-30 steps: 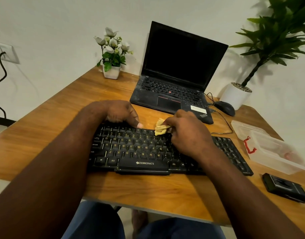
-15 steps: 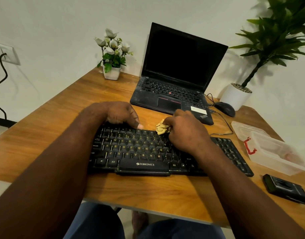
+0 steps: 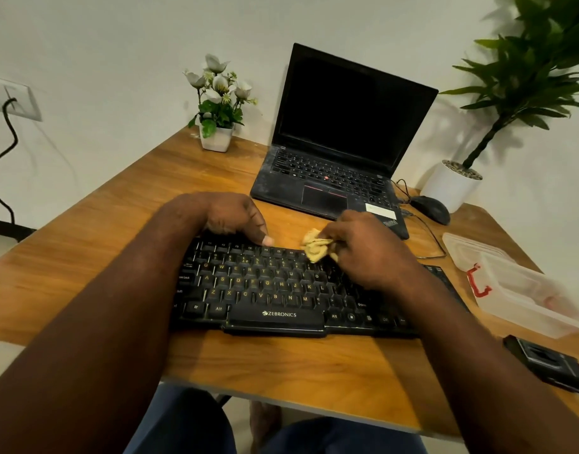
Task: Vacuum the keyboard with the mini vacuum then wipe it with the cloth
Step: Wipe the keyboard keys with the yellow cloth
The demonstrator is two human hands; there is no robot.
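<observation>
A wooden table [image 3: 84, 257] stood against a white wall, with a black keyboard [image 3: 265, 290] lying near its front edge. The right hand [image 3: 363, 247] rested over the keyboard's right-middle keys, its fingers pinching a crumpled yellow cloth [image 3: 316, 247] that stuck out just left of the fingertips and pressed on the top key row. The left hand [image 3: 235, 216] held the keyboard's far edge, fingers curled, thumb on the top row, near the cloth but apart from it.

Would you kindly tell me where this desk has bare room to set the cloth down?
Free: the desk left of the keyboard, back to the flower pot, and the near strip before the keyboard. Crowded: the right side, with laptop, mouse, plastic box and black device.
</observation>
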